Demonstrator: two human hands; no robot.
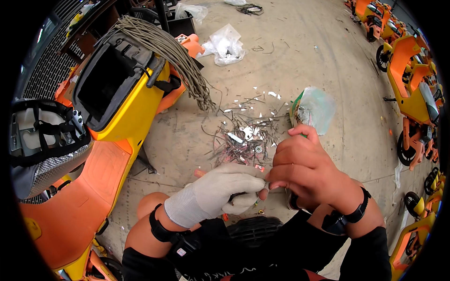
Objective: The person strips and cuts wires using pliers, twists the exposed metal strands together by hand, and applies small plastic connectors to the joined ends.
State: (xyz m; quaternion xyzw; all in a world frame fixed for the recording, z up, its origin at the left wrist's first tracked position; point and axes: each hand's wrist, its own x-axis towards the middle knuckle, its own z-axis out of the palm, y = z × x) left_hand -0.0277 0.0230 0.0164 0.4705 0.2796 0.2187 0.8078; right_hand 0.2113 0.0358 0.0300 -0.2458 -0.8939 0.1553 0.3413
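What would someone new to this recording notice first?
Probably the large orange-and-yellow vehicle on the left, with a thick bundle of grey strands at its far end. Next, the pale-gloved left hand and bare right hand, close together at lower centre. Just beyond them, a pile of dark and white scraps lies on the floor.

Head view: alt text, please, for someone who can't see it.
A gloved left hand and a bare right hand meet below centre, whatever they hold mostly hidden. Beyond, a debris pile litters the floor; orange-and-yellow scooters stand on both sides.
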